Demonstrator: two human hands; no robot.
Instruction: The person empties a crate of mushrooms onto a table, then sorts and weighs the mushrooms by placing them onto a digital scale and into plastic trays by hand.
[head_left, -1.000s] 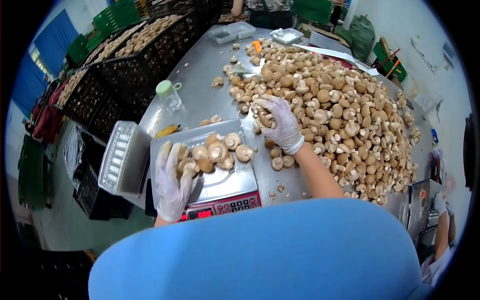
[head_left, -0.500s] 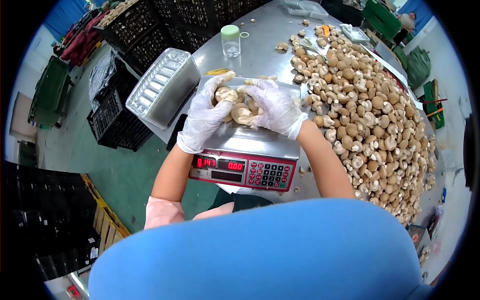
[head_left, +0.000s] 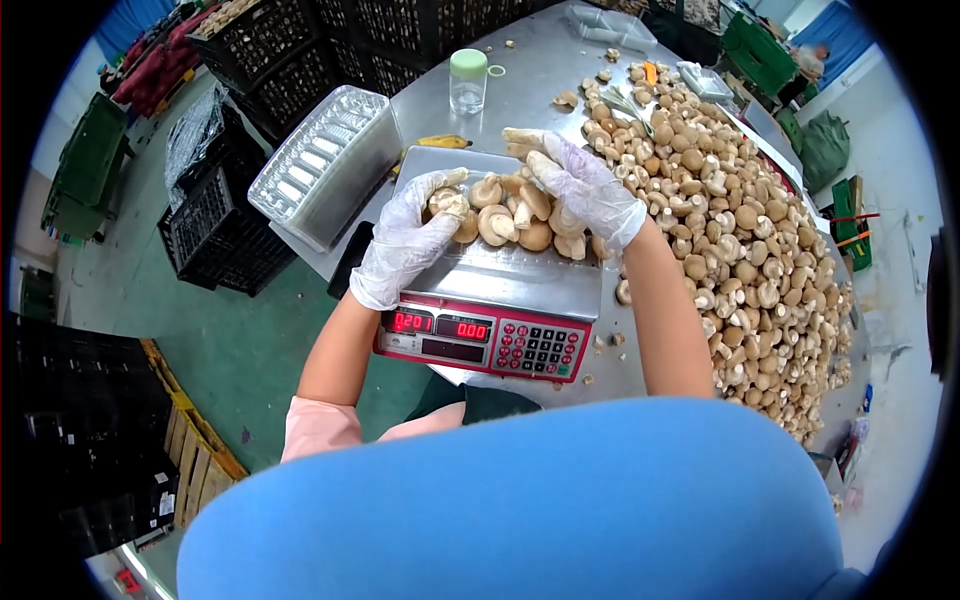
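Observation:
Several brown-capped mushrooms [head_left: 497, 224] lie in a group on the steel pan [head_left: 500, 275] of a red weighing scale [head_left: 485, 340], in what looks like a clear plastic tray. The scale's left readout shows 0.201. My left hand [head_left: 408, 232], in a thin whitish glove, curls at the left end of the group, its thumb and fingers around a mushroom [head_left: 447, 203]. Over the right end reaches my gloved right hand [head_left: 590, 190], fingers stretched out and apart from the thumb, close to the mushrooms there. Nothing shows in its grasp.
A large heap of mushrooms [head_left: 740, 240] covers the table's right side. Nested clear trays [head_left: 325, 165] stand left of the scale. Behind it are a lidded bottle [head_left: 468, 85] and a yellow banana-like item [head_left: 444, 141]. Black crates [head_left: 225, 230] stand on the floor at left.
My right hand has moved right and lifted, opening away from the mushrooms. My left hand has shifted slightly left and down. More mushrooms show between them, and the readout rose from 0.147 to 0.201.

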